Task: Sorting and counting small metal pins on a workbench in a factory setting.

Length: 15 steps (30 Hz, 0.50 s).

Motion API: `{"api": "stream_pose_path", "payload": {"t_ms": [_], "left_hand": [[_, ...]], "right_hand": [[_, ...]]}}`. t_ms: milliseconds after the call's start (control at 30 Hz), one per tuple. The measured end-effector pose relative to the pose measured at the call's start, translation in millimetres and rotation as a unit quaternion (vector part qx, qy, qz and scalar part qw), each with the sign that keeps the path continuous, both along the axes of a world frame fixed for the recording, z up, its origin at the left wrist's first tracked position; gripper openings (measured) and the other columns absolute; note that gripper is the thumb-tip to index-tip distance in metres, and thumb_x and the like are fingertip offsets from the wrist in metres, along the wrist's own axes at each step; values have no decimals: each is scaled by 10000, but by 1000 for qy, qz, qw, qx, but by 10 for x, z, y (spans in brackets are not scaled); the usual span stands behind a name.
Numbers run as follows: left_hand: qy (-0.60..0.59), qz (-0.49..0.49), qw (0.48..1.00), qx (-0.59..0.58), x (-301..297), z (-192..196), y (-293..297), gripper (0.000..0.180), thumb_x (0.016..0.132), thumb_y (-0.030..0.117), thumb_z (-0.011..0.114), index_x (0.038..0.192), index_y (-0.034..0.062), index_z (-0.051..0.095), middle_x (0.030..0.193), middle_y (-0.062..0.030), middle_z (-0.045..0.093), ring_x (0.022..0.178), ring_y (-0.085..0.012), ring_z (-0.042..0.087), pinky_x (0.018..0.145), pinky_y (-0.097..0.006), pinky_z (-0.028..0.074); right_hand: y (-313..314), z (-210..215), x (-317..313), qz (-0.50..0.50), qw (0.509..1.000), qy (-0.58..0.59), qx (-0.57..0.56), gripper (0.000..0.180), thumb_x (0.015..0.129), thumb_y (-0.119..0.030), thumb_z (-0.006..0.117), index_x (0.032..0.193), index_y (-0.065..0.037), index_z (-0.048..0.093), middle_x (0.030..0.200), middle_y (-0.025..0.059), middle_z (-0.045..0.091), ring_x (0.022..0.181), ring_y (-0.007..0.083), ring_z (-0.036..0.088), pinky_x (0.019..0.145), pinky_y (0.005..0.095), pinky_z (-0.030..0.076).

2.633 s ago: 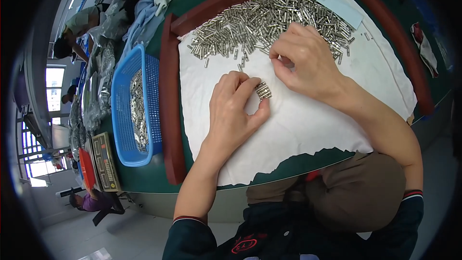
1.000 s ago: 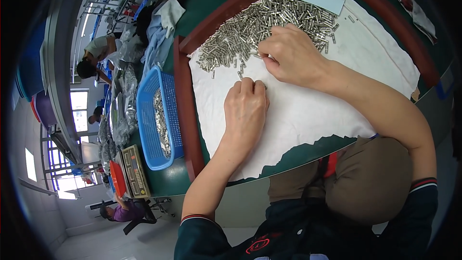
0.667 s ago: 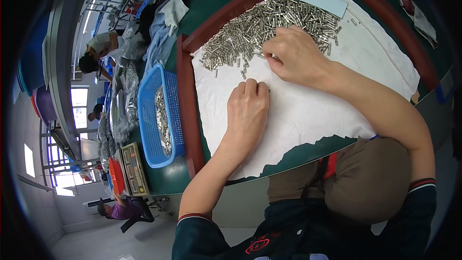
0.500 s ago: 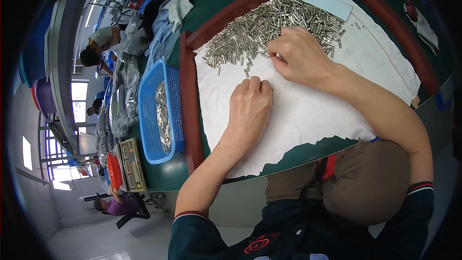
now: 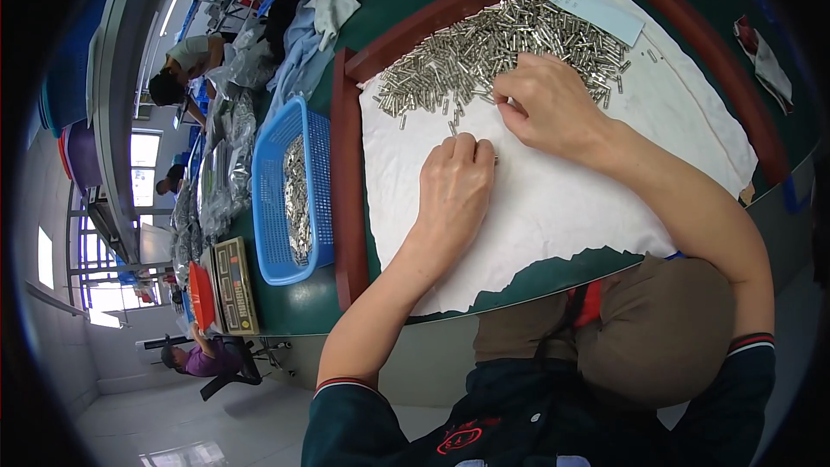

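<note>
Small metal pins [image 5: 471,52] lie heaped at upper centre – the right hand [image 5: 549,105] bends over their lower edge (fingertips hidden, so I cannot tell its grip). Mid-frame, the left hand [image 5: 456,180] curls over white cloth [image 5: 562,199] – its hold equally hidden.

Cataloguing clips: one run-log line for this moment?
left hand: curled over white cloth, grasp mostly hidden | right hand: at near edge of metal pin pile | blue basket: metal parts inside, left of red frame
</note>
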State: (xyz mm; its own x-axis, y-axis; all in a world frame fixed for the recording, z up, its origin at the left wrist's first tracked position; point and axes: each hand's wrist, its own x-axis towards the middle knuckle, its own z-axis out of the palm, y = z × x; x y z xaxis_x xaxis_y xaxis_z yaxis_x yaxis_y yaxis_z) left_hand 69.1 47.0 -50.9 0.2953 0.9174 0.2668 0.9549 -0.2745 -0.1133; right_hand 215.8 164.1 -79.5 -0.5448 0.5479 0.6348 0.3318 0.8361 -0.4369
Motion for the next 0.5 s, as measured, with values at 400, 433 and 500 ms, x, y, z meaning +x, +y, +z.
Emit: {"api": "stream_pose_path", "payload": {"t_ms": [400, 433, 500], "left_hand": [[-120, 134, 973, 146, -725, 880, -354, 129, 793, 11, 690, 920, -10, 691, 805, -102, 656, 654, -231, 655, 606, -324, 501], [-100, 170, 968, 156, -913, 947, -405, 132, 803, 26, 692, 928, -16, 695, 806, -107, 661, 661, -220, 665, 614, -311, 505], [-46, 253, 957, 133, -1320, 1057, -524, 170, 802, 33, 698, 959, -31, 691, 829, -113, 665, 701, -240, 671, 658, -331, 516]], "right_hand": [[-7, -16, 28, 16, 1000, 8, 3, 31, 736, -32, 627, 711, -29, 646, 670, 105, 642, 723, 293, 599, 687, 435, 483], [-14, -14, 36, 15, 1000, 9, 1, 29, 734, -29, 627, 711, -30, 644, 672, 100, 644, 723, 290, 597, 684, 434, 482], [-16, 19, -8, 21, 1000, 11, -2, 30, 736, -29, 625, 710, -30, 641, 672, 96, 644, 727, 288, 597, 688, 432, 481]]}}
